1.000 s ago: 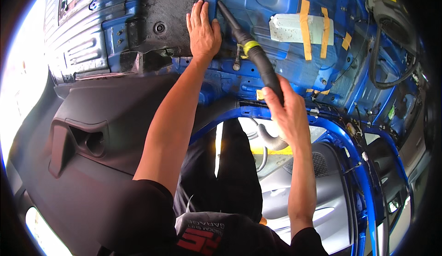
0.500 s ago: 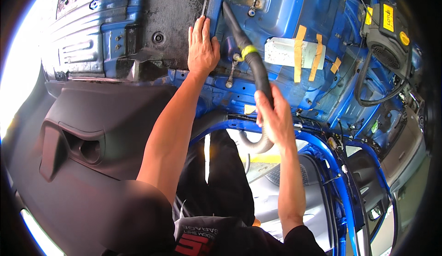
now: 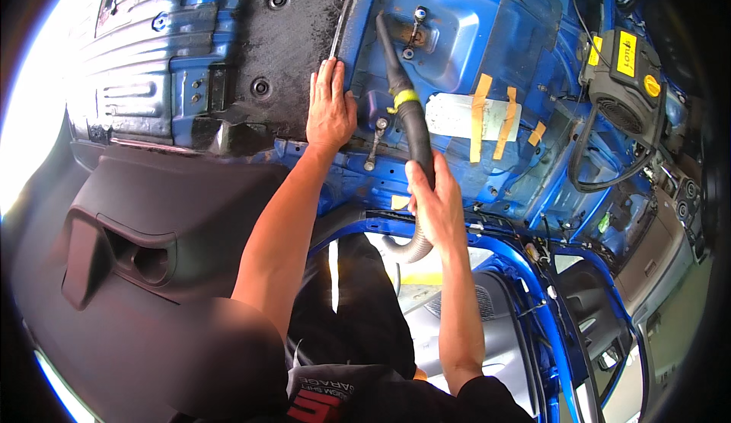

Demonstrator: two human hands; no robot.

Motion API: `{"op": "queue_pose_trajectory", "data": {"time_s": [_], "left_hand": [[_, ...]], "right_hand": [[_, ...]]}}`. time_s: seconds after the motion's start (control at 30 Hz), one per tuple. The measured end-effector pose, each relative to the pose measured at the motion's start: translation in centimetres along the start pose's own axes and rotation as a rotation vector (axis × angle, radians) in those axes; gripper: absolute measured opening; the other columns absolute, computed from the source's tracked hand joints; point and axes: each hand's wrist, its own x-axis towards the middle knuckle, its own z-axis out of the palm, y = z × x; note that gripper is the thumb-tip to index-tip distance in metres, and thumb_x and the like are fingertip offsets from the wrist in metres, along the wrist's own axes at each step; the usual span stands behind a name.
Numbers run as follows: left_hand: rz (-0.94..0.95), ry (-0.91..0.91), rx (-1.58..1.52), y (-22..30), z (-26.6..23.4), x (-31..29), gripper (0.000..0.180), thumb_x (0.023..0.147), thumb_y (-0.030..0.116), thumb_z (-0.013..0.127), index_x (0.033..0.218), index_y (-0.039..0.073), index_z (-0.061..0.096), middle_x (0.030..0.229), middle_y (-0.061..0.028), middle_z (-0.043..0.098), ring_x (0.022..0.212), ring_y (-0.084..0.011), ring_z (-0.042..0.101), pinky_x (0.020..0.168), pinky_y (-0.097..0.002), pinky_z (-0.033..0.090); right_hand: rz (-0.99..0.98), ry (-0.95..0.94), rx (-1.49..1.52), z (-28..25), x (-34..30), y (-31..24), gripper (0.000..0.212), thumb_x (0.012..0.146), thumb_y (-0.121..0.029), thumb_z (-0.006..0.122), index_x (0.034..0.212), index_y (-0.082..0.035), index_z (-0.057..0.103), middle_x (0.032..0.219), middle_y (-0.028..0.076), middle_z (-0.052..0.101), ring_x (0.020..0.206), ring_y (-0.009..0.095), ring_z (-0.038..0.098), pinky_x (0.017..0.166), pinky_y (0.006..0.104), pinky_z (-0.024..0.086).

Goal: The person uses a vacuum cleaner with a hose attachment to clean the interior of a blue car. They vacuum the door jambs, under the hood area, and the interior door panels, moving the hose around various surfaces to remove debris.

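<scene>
My left hand [image 3: 331, 114] lies flat, fingers stretched forward, on the border between a dark, dirty panel [image 3: 293, 42] and the bare blue metal floor [image 3: 449, 12] of a stripped car. Nothing is in it. Wrapped round a black vacuum hose [image 3: 415, 130] is my right hand [image 3: 439, 206]. A yellow-green band [image 3: 405, 98] circles the hose, and its narrow nozzle [image 3: 386, 38] points away from me, close to the blue metal beside a small bolted metal link [image 3: 415, 31]. Behind my right hand the ribbed grey hose [image 3: 411, 249] curves down and leftward.
A white patch [image 3: 449, 116] with tan tape strips sits right of the hose. Farther right stands a black machine [image 3: 624, 80] with yellow labels and a looped cable. Dark plastic trim [image 3: 190, 172] lies at left; the blue door frame [image 3: 525, 271] runs at lower right.
The whole view has shifted, with the car sitting lower in the picture. Against the floor, the nozzle has slid slightly forward and to the right. My left hand keeps about the same spot.
</scene>
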Motion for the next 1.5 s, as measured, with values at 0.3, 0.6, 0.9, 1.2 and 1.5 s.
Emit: {"op": "queue_pose_trajectory", "data": {"time_s": [0.3,0.6,0.9,1.2,1.5], "left_hand": [[0.010,0.003,0.030,0.0,0.0,-0.2,0.070,0.106,0.016,0.058,0.170,-0.002,0.037,0.175,-0.0233,0.037,0.165,-0.0425,0.034,0.138,-0.0586,0.026],[-0.016,-0.018,0.002,0.2,-0.1,0.0,0.068,0.104,0.015,0.060,0.167,-0.002,0.041,0.174,-0.0234,0.038,0.165,-0.0427,0.035,0.137,-0.0601,0.028],[0.006,0.013,0.014,0.3,-0.3,-0.1,0.069,0.101,0.013,0.061,0.165,-0.003,0.043,0.172,-0.0241,0.039,0.164,-0.0422,0.035,0.138,-0.0585,0.026],[0.020,0.021,0.012,0.0,-0.1,-0.3,0.072,0.100,0.014,0.062,0.166,-0.003,0.042,0.172,-0.0240,0.039,0.165,-0.0412,0.035,0.138,-0.0574,0.026],[0.054,0.068,-0.002,-0.5,0.1,-0.5,0.068,0.100,0.018,0.062,0.162,-0.006,0.046,0.172,-0.0239,0.043,0.163,-0.0405,0.039,0.137,-0.0569,0.027]], "right_hand": [[-0.202,0.134,0.112,-1.4,-1.1,-0.6,0.043,0.119,-0.035,0.061,0.149,-0.004,0.059,0.082,0.001,0.059,0.063,0.008,0.055,0.057,0.0267,0.050],[-0.096,0.314,0.052,-5.6,-0.8,2.0,0.051,0.117,-0.039,0.065,0.156,-0.007,0.058,0.079,0.003,0.062,0.058,0.010,0.058,0.052,0.0300,0.049],[-0.157,0.222,0.122,-3.8,0.3,0.9,0.045,0.118,-0.039,0.063,0.147,-0.005,0.061,0.082,0.001,0.058,0.061,0.007,0.057,0.053,0.0255,0.049],[-0.229,-0.121,0.095,1.9,-1.4,-2.3,0.047,0.116,-0.037,0.064,0.150,-0.005,0.057,0.081,0.003,0.064,0.064,0.012,0.060,0.059,0.0327,0.051],[-0.188,-0.045,0.048,7.2,1.0,-3.3,0.045,0.118,-0.040,0.061,0.145,-0.003,0.059,0.081,0.002,0.059,0.058,0.008,0.056,0.051,0.0259,0.047]]}}
